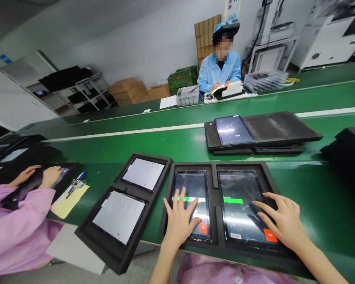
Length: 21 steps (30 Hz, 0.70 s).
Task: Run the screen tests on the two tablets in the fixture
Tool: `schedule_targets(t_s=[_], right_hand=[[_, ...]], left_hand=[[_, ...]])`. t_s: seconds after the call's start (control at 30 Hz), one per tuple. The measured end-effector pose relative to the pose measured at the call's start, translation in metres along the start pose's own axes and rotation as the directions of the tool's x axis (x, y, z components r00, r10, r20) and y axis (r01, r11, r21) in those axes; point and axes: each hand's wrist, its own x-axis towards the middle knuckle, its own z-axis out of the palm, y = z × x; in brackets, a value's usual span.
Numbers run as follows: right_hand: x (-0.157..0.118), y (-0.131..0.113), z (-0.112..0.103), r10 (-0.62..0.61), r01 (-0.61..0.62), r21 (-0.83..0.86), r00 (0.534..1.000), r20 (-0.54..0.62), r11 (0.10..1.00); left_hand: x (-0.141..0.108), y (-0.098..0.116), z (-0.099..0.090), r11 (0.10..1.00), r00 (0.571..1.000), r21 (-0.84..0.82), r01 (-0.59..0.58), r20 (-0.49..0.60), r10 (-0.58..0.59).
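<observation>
Two tablets lie side by side in a black foam tray (213, 221) in front of me. On the left tablet (192, 179) rests my left hand (179, 221), fingers spread over the screen. My right hand (284, 221) is over the right edge of the right tablet (239, 217), fingers stretched out and apart. Both screens are dark, each with a green bar and a red box at the lower right. Neither hand grips anything. Left of this tray sits a second foam tray (114, 254), tilted, holding two tablets (120, 217) with pale screens.
Another tablet (234, 130) lies on stacked black foam trays (284, 126) beyond mine. At left, a co-worker's hands (51, 176) are on a device beside a yellow paper (69, 201) with pens. Across the green bench (121, 142) sits another person (220, 71). Black foam (347, 157) stands at right.
</observation>
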Motion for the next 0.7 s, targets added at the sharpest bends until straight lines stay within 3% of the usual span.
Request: schedule_targets(t_s=[0.07, 0.13, 0.27, 0.47, 0.57, 0.7], right_hand=[[-0.004, 0.0, 0.0, 0.045, -0.044, -0.019, 0.999, 0.021, 0.999], [-0.007, 0.0, 0.001, 0.064, -0.063, -0.02, 0.996, 0.06, 0.998], [-0.007, 0.002, 0.004, 0.072, -0.068, -0.033, 0.991, 0.117, 0.997], [-0.012, 0.01, 0.002, 0.126, -0.122, -0.093, 0.991, 0.034, 0.988], [-0.011, -0.006, 0.005, 0.054, -0.052, -0.062, 0.998, 0.031, 0.997], [-0.009, -0.039, 0.029, -0.111, 0.111, 0.052, 0.994, -0.002, 0.992]], left_hand=[[0.0, 0.003, 0.0, 0.999, 1.0, 0.017, 0.028, -0.002, -0.028], [-0.006, -0.002, 0.002, 0.992, 0.991, 0.016, 0.128, -0.035, -0.127], [-0.021, -0.017, 0.009, 0.923, 0.916, -0.044, 0.383, -0.112, -0.386], [-0.015, -0.006, 0.009, 0.847, 0.843, -0.025, 0.53, -0.093, -0.53], [-0.009, 0.011, 0.003, 0.865, 0.863, 0.005, 0.502, -0.07, -0.501], [-0.001, 0.033, -0.012, 0.972, 0.981, -0.134, 0.194, 0.058, -0.188]])
